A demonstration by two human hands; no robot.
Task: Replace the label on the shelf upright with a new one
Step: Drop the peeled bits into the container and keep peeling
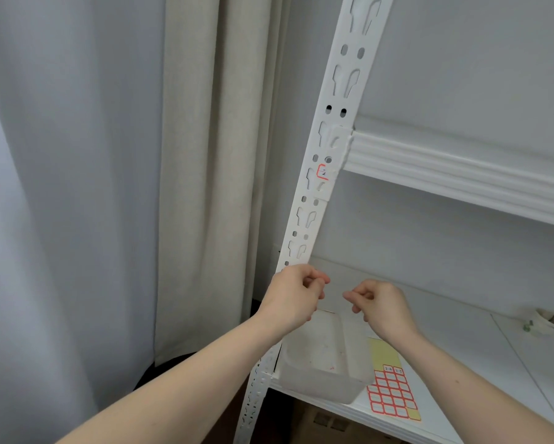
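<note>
The white slotted shelf upright [335, 123] runs slantwise from the top centre down to the bottom. A small label [323, 172] with a red border and black writing sticks to it just below the upper shelf rail; only part of its border shows. My left hand [296, 294] hovers in front of the upright, well below the label, fingers curled and thumb against the fingertips. My right hand [379, 307] hovers a short gap to its right, curled the same way. I see nothing between the fingertips of either hand. A yellow sheet of red-bordered labels [391, 392] lies on the lower shelf.
A clear plastic tub [320, 370] stands on the lower shelf [461, 363] right under both hands, next to the label sheet. The upper shelf rail [461, 177] juts out to the right. A small cup [546, 320] sits at the far right. Curtains [189, 187] hang on the left.
</note>
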